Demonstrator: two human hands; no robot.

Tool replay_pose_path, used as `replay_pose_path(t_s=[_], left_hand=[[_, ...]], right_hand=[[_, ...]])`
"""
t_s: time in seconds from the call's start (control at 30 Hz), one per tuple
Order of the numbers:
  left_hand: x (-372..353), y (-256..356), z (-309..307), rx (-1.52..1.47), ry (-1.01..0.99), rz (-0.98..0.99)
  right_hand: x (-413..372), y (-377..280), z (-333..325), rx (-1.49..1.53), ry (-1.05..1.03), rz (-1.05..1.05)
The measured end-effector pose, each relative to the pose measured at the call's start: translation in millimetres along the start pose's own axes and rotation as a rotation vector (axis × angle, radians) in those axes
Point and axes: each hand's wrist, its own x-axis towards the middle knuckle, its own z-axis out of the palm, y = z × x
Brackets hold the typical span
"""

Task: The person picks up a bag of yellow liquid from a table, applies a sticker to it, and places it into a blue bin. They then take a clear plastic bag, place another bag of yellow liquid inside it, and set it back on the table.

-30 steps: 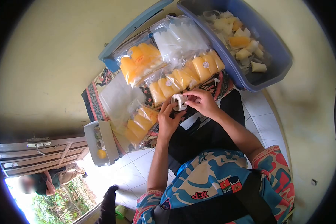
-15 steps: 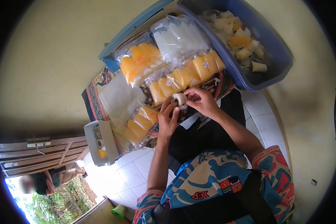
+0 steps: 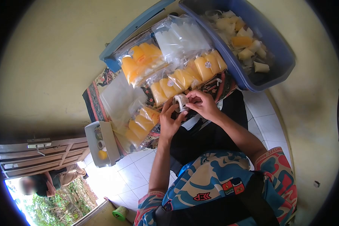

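A small white roll of stickers (image 3: 180, 101) is held just in front of the filled packs. My left hand (image 3: 170, 120) is closed on its left and lower side, fingers and thumb curved about it. At the roll's right edge, my right hand (image 3: 202, 104) pinches with thumb and fingertips; whether a loose sticker is between them is too small to tell. Just beyond lies a clear bag of yellow-filled packets (image 3: 182, 78), with round stickers on some. Left of my left hand is another bag of yellow packets (image 3: 141, 126).
A bag of orange packets (image 3: 141, 60) and a bag of whitish packets (image 3: 182, 39) lie farther back. The blue tub (image 3: 269, 81) at right holds loose packets. Flat clear plastic bags (image 3: 118, 94) and a white bin (image 3: 111, 150) are at left. A person (image 3: 51, 182) is by the doorway.
My right fingertips have shifted slightly left, closer against the roll. The roll has turned a little in my left hand, and my left thumb has moved nearer its underside.
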Motion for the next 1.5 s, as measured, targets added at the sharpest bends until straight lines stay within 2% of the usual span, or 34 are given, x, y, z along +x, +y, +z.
replay_pose_path(t_s=[0.13,0.37,0.57,0.67,0.77,0.97,1.13,1.33,1.5], left_hand=[[-1.8,-13.3,1.1,-0.121,0.006,-0.01],[-3.0,-17.4,5.4,-0.088,0.051,-0.054],[-3.7,-18.2,7.4,-0.197,0.08,-0.08],[-3.6,-17.0,6.7,-0.202,0.073,-0.104],[-3.5,-13.3,5.4,-0.212,0.071,-0.126],[-3.3,-11.9,5.1,-0.21,0.047,-0.122],[-3.2,-9.2,1.0,-0.173,-0.044,-0.084],[-5.2,-21.5,1.5,-0.253,-0.043,-0.069],[-3.0,-15.7,4.7,-0.192,0.052,-0.053]], right_hand=[[0.4,7.7,-1.3,0.02,0.018,0.003],[-0.7,-3.7,-0.7,0.02,0.009,0.014],[-1.6,-9.8,-0.4,0.104,-0.068,-0.111],[-2.1,-11.0,-2.2,0.034,-0.098,-0.16],[-1.4,-15.5,-6.8,-0.201,-0.125,-0.28],[-1.6,-8.4,-2.7,-0.002,-0.101,-0.167],[-1.5,-7.8,-3.2,0.001,-0.101,-0.149],[-1.8,-6.5,-2.7,0.063,-0.094,-0.091],[-1.9,-2.3,-3.6,0.094,-0.122,-0.023]])
